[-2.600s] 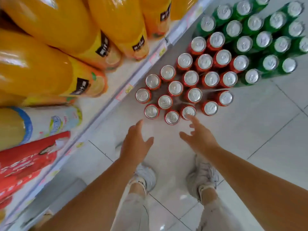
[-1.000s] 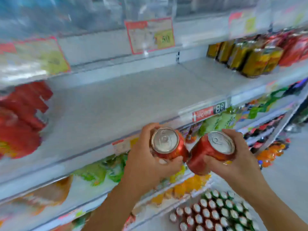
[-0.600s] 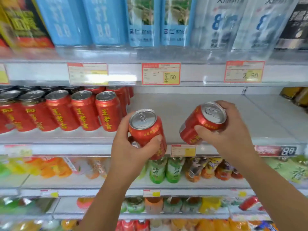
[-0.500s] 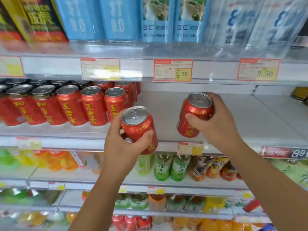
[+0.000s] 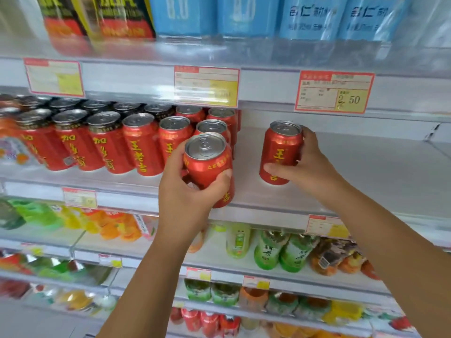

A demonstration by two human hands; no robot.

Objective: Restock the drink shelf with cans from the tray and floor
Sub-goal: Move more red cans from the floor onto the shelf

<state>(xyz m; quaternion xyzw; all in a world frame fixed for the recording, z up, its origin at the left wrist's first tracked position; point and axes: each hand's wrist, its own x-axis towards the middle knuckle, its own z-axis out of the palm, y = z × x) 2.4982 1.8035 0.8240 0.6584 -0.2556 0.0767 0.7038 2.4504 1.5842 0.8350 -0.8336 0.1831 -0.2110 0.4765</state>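
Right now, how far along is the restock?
Done: rows of red cans fill the left of the shelf. In hand: the right hand grips the right can, upright on the shelf, apart from the rows; the left hand holds the left can before the shelf edge, not yet placed. Left: placing both, then filling the shelf's bare right stretch.

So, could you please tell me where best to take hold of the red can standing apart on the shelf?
Grip the red can round its side at mid-height, coming from the front right. It stands upright, the shelf is bare there, and the row of cans stands on its left. The right hand holds it so.
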